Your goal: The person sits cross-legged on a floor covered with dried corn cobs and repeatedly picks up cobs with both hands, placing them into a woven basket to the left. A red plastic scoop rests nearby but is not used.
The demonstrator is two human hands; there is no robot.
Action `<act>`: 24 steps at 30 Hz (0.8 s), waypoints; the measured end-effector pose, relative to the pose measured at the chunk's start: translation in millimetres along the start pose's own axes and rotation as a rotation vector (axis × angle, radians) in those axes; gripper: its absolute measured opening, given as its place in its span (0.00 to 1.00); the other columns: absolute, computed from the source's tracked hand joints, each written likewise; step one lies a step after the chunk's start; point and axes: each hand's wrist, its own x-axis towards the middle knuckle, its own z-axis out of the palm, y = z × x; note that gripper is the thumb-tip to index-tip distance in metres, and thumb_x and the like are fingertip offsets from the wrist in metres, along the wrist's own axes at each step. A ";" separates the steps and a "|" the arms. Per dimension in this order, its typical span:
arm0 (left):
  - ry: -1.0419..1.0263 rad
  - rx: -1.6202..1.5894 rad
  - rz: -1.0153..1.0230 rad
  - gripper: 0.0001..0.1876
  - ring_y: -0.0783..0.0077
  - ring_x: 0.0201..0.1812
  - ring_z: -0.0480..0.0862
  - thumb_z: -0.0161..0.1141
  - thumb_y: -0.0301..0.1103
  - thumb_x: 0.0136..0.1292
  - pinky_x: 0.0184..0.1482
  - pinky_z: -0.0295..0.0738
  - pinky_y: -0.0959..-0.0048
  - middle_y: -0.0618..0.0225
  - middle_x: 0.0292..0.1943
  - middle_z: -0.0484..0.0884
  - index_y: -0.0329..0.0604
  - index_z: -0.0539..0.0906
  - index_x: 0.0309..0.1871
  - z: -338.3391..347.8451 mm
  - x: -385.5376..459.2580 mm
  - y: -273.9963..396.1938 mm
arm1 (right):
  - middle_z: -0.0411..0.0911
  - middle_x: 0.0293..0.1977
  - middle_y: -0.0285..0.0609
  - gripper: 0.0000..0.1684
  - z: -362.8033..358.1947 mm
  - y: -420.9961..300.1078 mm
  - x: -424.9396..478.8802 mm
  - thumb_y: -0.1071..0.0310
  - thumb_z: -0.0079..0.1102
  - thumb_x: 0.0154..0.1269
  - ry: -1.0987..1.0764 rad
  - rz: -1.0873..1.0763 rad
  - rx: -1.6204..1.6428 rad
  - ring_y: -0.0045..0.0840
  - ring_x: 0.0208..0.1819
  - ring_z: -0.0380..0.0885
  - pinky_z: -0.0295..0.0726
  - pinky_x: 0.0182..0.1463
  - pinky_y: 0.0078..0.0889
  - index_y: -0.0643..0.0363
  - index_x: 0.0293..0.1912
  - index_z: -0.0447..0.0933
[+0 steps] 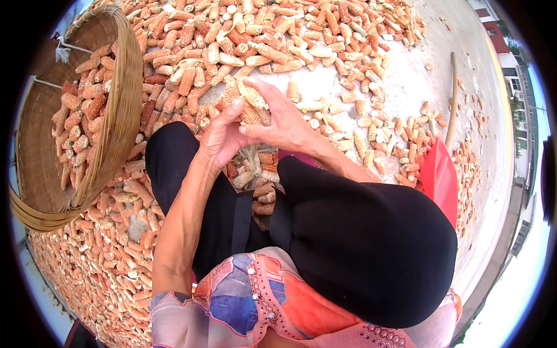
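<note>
A pale yellow corncob (252, 94) lies between my hands, at the near edge of a large spread of cobs. My right hand (283, 115) grips it from the right with the fingers over its far end. Beneath it is a second, more orange cob (249, 114), also between the two hands. My left hand (222, 132) is cupped from the left, its thumb against the cobs. Its other fingers are partly hidden. Both hands meet just beyond my black-clad knees.
At left, a big woven bamboo basket (126, 100) leans on its side with corncobs (82, 117) in it. Loose cobs (182, 52) cover the ground ahead and to the left. At right are a red plastic item (439, 185) and a wooden pole (453, 95) on pale concrete (417, 74).
</note>
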 end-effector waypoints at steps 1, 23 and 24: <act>0.001 -0.049 0.001 0.28 0.58 0.57 0.77 0.62 0.43 0.64 0.53 0.77 0.47 0.59 0.56 0.76 0.44 0.69 0.64 0.4 -4.1 -0.4 | 0.65 0.61 0.55 0.50 -2.7 -6.4 3.1 0.57 0.71 0.51 -0.027 -0.030 -0.024 0.44 0.65 0.63 0.62 0.68 0.42 0.55 0.70 0.56; -0.590 -0.857 0.911 0.43 0.49 0.71 0.60 0.65 0.37 0.59 0.54 0.79 0.57 0.48 0.74 0.45 0.40 0.53 0.73 2.5 -116.0 196.2 | 0.74 0.54 0.46 0.32 -84.7 11.0 49.9 0.57 0.64 0.60 0.006 0.088 -0.143 0.30 0.53 0.76 0.75 0.57 0.33 0.55 0.62 0.71; -0.550 -0.874 0.920 0.39 0.50 0.69 0.64 0.63 0.36 0.61 0.53 0.80 0.58 0.47 0.74 0.49 0.39 0.56 0.72 -7.0 -123.3 202.2 | 0.76 0.53 0.45 0.31 -84.3 33.1 43.6 0.58 0.64 0.60 0.014 0.197 -0.077 0.29 0.52 0.77 0.75 0.56 0.33 0.57 0.62 0.72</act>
